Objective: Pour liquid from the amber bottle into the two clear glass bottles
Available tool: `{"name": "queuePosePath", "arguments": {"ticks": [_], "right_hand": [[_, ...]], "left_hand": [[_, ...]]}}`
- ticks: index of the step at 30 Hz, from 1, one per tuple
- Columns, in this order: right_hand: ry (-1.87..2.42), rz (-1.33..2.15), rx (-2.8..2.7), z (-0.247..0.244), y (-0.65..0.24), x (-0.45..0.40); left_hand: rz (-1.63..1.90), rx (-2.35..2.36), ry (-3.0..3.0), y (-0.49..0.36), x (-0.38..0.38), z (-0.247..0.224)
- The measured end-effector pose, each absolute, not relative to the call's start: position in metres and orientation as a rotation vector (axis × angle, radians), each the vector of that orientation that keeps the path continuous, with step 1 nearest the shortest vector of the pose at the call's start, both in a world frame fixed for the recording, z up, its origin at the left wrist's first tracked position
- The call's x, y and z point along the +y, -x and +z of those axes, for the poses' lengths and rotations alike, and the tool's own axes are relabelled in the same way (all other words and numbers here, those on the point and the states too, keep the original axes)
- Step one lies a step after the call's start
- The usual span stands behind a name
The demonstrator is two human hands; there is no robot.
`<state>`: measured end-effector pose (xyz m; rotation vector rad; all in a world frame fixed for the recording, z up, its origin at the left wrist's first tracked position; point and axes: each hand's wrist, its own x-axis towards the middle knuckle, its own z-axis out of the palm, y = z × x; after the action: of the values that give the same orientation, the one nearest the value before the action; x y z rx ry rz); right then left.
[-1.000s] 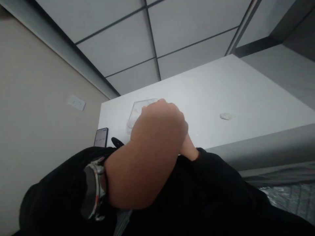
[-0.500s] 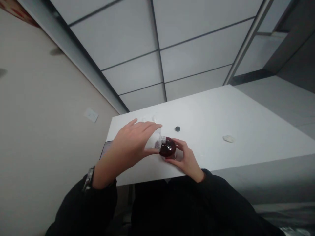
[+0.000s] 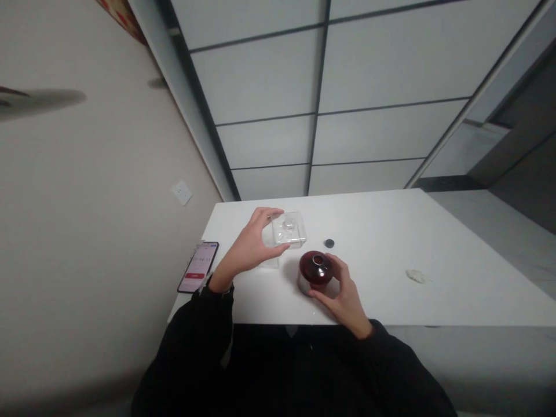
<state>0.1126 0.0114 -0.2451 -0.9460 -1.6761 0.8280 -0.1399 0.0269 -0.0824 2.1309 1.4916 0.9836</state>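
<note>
My left hand [image 3: 256, 243] is closed on a clear, square plastic-looking container [image 3: 290, 230] with a round feature in its middle, thumb on the near side and fingers on the far side. My right hand [image 3: 343, 289] grips a rounded, dark red glossy jar [image 3: 316, 269] from the right. A small ring-shaped opening shows on the jar's top. The jar appears upright at the table's surface, apart from the clear container. Under my left hand lies another clear piece [image 3: 271, 262], partly hidden. A small dark round cap [image 3: 329, 243] lies behind the jar.
A phone with a lit screen [image 3: 197, 267] lies at the left edge of the white table [image 3: 373, 231]. To the right is a crumpled whitish piece [image 3: 417, 276]. A wall with a socket [image 3: 182, 192] stands at left, panelled doors [image 3: 278, 87] behind.
The clear container has moved away from the jar's top, and my left hand now holds it up farther back. My right hand stays on the jar. The camera view has shifted, showing the whole phone.
</note>
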Motion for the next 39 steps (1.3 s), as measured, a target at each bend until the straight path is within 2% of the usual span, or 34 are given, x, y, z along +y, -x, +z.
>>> {"name": "queuePosePath", "arguments": {"ticks": [5,11,16,22,29,34,39], "right_hand": [[1.013,0.854,-1.688,-0.238,-0.115,0.014],[1.084,0.761,-1.655,-0.23,-0.137,0.012],[1.107,0.699,-1.628,-0.22,-0.153,0.012],[1.117,0.659,-1.576,-0.215,-0.168,0.02],[1.058,0.668,-1.482,-0.215,-0.183,0.034],[1.046,0.705,-1.431,-0.22,-0.191,0.039],[1.058,0.693,-1.413,-0.225,-0.201,0.039]], "left_hand": [[0.748,1.401,-2.273,0.13,0.054,-0.104],[0.429,1.519,-2.324,0.119,0.07,-0.128],[0.327,1.555,-2.347,0.111,0.068,-0.134],[0.537,1.63,-2.387,0.138,0.055,-0.132],[0.656,1.717,-1.991,0.181,0.029,-0.17],[0.804,1.836,-1.85,0.173,-0.007,-0.172],[0.968,1.703,-1.884,0.136,-0.043,-0.173]]}}
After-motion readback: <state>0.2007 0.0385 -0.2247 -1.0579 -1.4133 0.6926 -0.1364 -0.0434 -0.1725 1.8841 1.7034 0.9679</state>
